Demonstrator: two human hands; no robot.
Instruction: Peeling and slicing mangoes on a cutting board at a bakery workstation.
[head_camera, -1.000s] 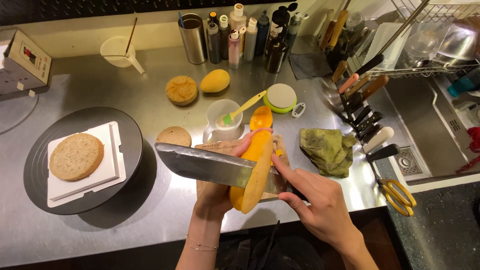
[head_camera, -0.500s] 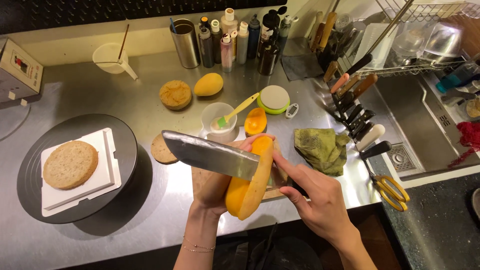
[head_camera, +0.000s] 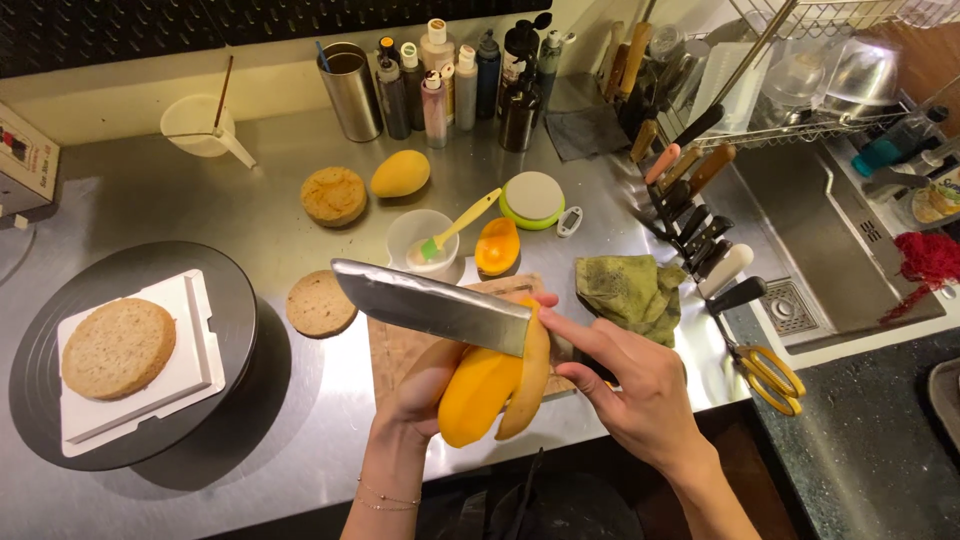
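Observation:
My left hand (head_camera: 418, 390) cups a peeled yellow mango (head_camera: 487, 388) from below, above a wooden cutting board (head_camera: 400, 345). My right hand (head_camera: 635, 385) grips the handle of a large steel knife (head_camera: 430, 303). Its blade lies flat across the top of the mango and points left, with a loose slice hanging at the fruit's right side. A mango half (head_camera: 497, 246) rests behind the board, and a whole mango (head_camera: 400, 173) lies farther back.
A round sponge layer (head_camera: 118, 347) sits on a white board on a black turntable (head_camera: 235, 300) at left. Two more sponge rounds (head_camera: 320, 303), a white cup with a yellow spatula (head_camera: 425, 245), a green cloth (head_camera: 630, 290), knives, scissors (head_camera: 768, 372) and a sink surround me.
The knife has tilted and slid further through the mango, so the cut slice now stands apart from the fruit. The view has shifted slightly.

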